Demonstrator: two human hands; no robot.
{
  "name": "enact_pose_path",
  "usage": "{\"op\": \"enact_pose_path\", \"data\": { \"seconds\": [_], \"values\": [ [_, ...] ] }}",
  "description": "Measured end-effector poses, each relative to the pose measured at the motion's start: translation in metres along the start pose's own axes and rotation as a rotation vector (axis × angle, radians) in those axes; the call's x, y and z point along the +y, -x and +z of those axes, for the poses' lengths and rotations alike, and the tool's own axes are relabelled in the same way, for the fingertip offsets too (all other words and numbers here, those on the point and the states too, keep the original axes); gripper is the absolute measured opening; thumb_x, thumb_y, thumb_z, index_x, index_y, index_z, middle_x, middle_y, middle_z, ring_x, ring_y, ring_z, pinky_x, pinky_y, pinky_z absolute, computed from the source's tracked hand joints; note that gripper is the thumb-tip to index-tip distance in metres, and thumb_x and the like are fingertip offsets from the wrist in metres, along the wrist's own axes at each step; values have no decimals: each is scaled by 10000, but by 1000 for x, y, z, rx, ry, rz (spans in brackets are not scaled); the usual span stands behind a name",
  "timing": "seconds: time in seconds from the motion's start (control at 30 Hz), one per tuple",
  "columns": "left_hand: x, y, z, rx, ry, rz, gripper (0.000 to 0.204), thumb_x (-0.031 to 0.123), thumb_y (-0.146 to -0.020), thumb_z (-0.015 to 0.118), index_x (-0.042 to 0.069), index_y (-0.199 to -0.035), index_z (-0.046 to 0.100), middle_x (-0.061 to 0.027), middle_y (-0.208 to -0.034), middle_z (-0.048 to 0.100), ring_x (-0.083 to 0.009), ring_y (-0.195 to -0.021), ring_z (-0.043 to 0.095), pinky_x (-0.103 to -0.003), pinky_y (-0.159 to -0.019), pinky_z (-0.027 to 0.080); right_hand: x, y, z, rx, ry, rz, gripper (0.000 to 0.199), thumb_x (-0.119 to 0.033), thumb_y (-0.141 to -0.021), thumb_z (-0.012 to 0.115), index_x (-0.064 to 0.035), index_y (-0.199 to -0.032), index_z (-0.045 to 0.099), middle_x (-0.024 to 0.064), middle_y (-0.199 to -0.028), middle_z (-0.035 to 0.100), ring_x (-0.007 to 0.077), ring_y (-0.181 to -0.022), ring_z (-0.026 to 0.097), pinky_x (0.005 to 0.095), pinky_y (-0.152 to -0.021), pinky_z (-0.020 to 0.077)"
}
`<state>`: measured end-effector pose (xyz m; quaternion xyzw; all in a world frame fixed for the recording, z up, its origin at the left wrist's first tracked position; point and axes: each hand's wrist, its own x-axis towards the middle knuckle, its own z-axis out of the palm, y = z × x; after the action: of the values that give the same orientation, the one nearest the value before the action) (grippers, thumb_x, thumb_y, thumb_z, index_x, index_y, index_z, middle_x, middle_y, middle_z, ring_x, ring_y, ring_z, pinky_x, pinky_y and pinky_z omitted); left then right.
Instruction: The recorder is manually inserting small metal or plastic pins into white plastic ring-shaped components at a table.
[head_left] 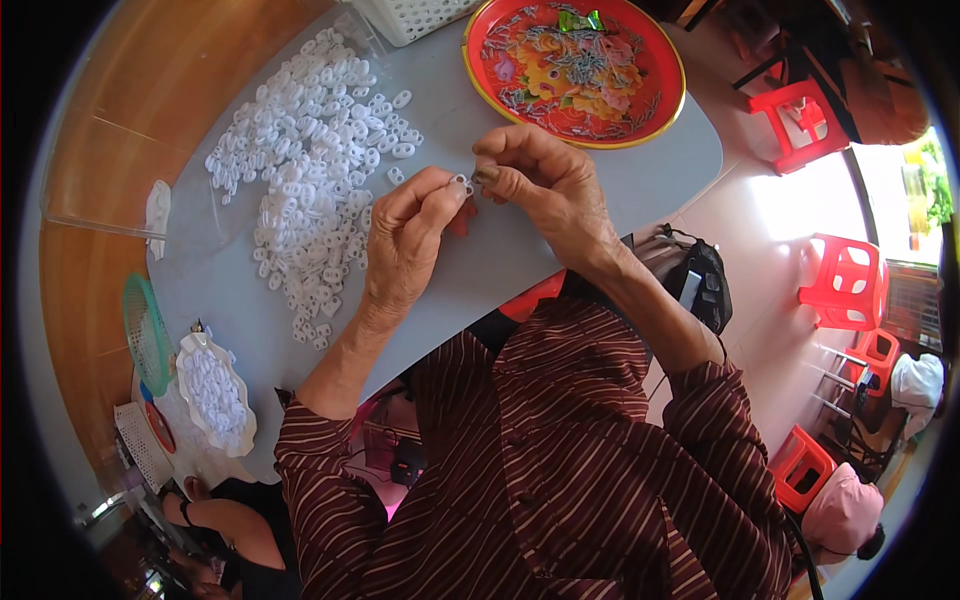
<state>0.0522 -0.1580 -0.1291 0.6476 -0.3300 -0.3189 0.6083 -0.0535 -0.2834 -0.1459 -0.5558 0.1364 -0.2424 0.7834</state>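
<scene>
Above the grey table, my left hand (405,235) pinches a small white plastic piece (461,181) with holes in it between thumb and forefinger. My right hand (560,195) is closed in a pinch right beside that piece, thumb and forefinger tips together. Whatever those tips hold is too small to make out. A big heap of similar white two-holed pieces (310,180) spreads over the table to the left of my hands. Beyond my right hand lies a round red tray (640,128) with a gold rim and flower pattern, scattered with small thin metal parts (590,68).
A white basket (420,15) stands at the far edge. On the left are a green basket (146,335) and a scalloped dish of white pieces (213,395). Another person's arm (235,530) shows at lower left. Red stools (843,283) and a black bag (700,280) are on the right.
</scene>
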Motion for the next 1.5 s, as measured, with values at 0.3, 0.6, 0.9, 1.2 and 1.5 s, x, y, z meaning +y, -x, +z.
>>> {"op": "enact_pose_path", "data": {
  "seconds": [0.3, 0.6, 0.9, 1.2, 1.5],
  "values": [
    [3, 3, 2, 5, -71, 25, 216, 164, -885, 513, -16, -783, 575, -14, -651, 573, -68, -602, 486, -235, -567, 404, -4, 3, 2, -10, 47, 18, 188, -36, -872, 608, 11, -1048, 564, 33, -885, 617, 95, -823, 583, 251, -757, 497],
    [0, 3, 6, 8, -188, 144, 188, 152, -906, 513, -4, -807, 546, 8, -617, 496, -64, -565, 430, -237, -519, 366, 0, 6, 0, 16, 49, -39, 211, -27, -865, 615, -6, -1068, 560, 17, -875, 601, 77, -833, 571, 230, -769, 484],
    [-3, 6, 6, -37, -221, 191, 183, 143, -909, 523, 5, -790, 517, 6, -608, 467, -63, -557, 409, -244, -501, 361, -1, 9, -2, -20, 66, -60, 191, -29, -869, 610, -11, -1054, 570, 9, -869, 600, 65, -809, 561, 220, -768, 477],
    [1, 3, 1, -89, -108, 77, 169, 151, -892, 548, -1, -818, 556, -12, -658, 543, -70, -610, 499, -236, -571, 425, -6, 7, -7, -54, 358, 2, 152, -142, -892, 606, 9, -888, 608, 20, -757, 619, 66, -748, 556, 237, -673, 465],
    [-7, 1, -1, -108, -185, 218, 193, 143, -905, 530, -12, -791, 527, -2, -642, 508, -68, -598, 427, -236, -555, 390, -11, 7, -3, -53, 452, -24, 197, -189, -902, 595, 4, -862, 593, 12, -704, 592, 47, -667, 520, 217, -602, 439]
  ]
}}
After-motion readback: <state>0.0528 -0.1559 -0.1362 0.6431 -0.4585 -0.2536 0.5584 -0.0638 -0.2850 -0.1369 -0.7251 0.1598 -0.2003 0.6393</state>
